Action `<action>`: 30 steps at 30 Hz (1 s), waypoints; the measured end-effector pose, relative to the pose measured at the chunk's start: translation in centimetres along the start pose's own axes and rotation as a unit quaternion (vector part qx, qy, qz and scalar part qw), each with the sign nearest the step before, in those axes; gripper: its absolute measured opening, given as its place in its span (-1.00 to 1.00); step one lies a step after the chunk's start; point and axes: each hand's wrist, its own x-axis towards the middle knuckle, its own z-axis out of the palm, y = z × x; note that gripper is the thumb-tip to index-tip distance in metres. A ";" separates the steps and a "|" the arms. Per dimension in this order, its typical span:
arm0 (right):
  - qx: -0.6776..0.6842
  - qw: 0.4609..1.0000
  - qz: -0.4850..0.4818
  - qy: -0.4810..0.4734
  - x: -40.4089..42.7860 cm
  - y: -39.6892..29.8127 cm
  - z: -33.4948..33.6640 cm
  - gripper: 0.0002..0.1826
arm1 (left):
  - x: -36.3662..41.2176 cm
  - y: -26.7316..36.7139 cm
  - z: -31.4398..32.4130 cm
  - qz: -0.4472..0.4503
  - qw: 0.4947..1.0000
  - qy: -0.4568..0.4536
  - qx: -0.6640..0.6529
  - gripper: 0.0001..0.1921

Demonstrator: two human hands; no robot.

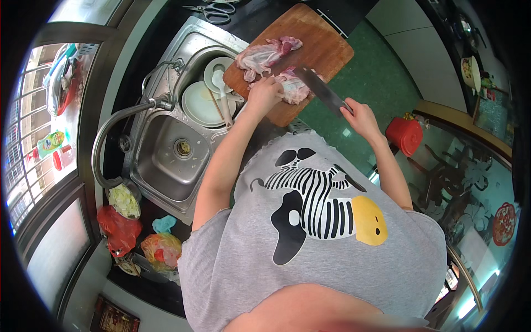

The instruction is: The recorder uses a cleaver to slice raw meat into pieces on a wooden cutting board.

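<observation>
On a wooden cutting board [327, 45] lie two pieces of raw, skin-on poultry. My left hand [267, 93] grips the edge of the nearer raw poultry piece [298, 89], its fingers bent against the meat. The other raw poultry piece [259, 60] rests farther up the board, untouched. My right hand [360, 116] is closed around the handle of a cleaver [325, 93], at the board's right side. The blade points up and left, with its far end over or beside the nearer piece; whether it touches the meat cannot be told.
Left of the board, a steel double sink [172, 151] holds plates [203, 106] and a white spoon. A curved faucet [120, 120] reaches over its edge. Kitchen scissors [216, 13] lie beyond the sink. A bowl of chopped vegetables [124, 201] and plastic bags [161, 251] stand at lower left.
</observation>
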 end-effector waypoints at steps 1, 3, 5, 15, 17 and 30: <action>0.009 1.000 -0.007 -0.015 0.1 0.1 -0.1 -0.76 | 0.1 -0.2 -0.2 -0.008 0.999 -0.009 -0.037 -0.79; 0.020 0.999 -0.015 -0.029 0.4 0.5 -0.2 -0.76 | 0.1 -0.2 -0.2 -0.024 0.998 -0.022 -0.053 -0.84; 0.014 0.997 -0.009 -0.074 0.6 0.9 -0.2 -0.76 | 0.0 -0.3 -0.3 -0.040 0.996 -0.033 -0.068 -0.89; 0.027 0.995 -0.023 -0.094 1.5 2.2 0.0 -0.77 | 0.0 2.2 -1.1 -0.026 1.000 -0.010 -0.003 -0.76; 0.028 0.996 -0.012 -0.084 1.6 2.3 -0.1 -0.77 | 0.2 2.6 -0.8 0.032 0.997 0.009 0.062 -0.70; -0.077 0.994 -0.062 -0.036 3.6 3.2 -2.6 -0.81 | 4.7 2.6 -6.5 -0.048 0.966 -0.098 -0.235 -0.69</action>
